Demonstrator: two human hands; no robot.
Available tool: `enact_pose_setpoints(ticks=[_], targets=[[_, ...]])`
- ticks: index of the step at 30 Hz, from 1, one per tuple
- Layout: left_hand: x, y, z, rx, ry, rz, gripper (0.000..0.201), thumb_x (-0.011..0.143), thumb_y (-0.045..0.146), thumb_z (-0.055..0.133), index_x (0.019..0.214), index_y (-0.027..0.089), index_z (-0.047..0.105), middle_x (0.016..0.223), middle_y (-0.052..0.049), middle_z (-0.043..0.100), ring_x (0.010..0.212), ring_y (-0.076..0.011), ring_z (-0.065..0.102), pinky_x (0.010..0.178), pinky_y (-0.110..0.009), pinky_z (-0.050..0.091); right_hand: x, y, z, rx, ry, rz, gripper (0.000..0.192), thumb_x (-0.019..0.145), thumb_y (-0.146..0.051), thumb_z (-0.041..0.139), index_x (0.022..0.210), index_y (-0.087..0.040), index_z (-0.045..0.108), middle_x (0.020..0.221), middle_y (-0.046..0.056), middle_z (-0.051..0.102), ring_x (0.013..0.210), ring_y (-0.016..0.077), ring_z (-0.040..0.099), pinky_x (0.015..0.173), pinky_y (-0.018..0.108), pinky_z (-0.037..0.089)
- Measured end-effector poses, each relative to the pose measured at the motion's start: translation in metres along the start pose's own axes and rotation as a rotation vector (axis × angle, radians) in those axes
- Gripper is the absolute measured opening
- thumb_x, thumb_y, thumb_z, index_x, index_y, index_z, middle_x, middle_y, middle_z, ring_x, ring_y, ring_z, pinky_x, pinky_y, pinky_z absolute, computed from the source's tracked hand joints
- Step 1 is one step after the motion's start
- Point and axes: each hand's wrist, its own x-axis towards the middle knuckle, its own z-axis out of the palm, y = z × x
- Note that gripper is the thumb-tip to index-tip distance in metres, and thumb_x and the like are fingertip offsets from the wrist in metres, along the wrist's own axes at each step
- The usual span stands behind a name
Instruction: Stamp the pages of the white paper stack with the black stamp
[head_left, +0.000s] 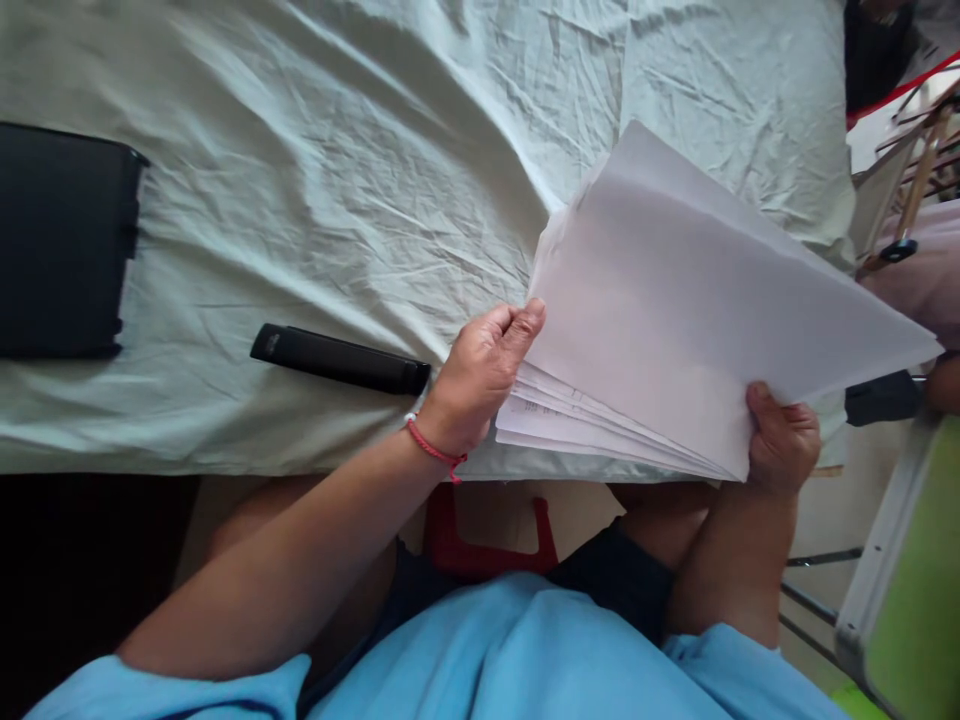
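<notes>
You wear a light blue short-sleeved shirt [525, 650], dark shorts [622, 580] and a red string bracelet [435, 450] on your left wrist.

Sheet [360, 150] open up top & mid; black bar [341, 360], black case [60, 240] block left.

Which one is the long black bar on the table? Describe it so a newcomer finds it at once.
Start at the table covered with a wrinkled pale cloth. Near its front edge, just beside the left hand, which grips the stack of papers, lies the slim black bar. Unlike the wide black flat case at the far left, it is narrow and stick-like.
</notes>
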Motion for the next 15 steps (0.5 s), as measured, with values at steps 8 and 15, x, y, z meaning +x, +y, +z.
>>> enact_pose_setpoints(ticks=[8,15], targets=[[0.001,0.007,-0.004,-0.079,-0.123,-0.058,0.038,0.094,0.052,0.079,0.077,0.021,0.065,0.081,-0.002,0.07,0.076,-0.0173,0.066,0.076,-0.03,0.057,-0.001,0.005,-0.002,0.115,0.022,-0.092,0.039,0.057,-0.04,0.097,0.085,-0.018,0.08,0.088,0.002,0.077,0.092,0.0166,0.072,0.106,0.035,0.063],[0.001,0.025,-0.011,-0.069,-0.227,0.127,0.03,0.085,0.047,0.09,0.091,0.021,0.076,0.093,-0.005,0.078,0.096,-0.0247,0.075,0.087,-0.034,0.061,-0.001,0.01,-0.006,0.234,-0.02,-0.071,0.037,0.049,-0.027,0.092,0.078,-0.021,0.071,0.087,0.002,0.076,0.099,0.0228,0.075,0.11,0.047,0.062]])
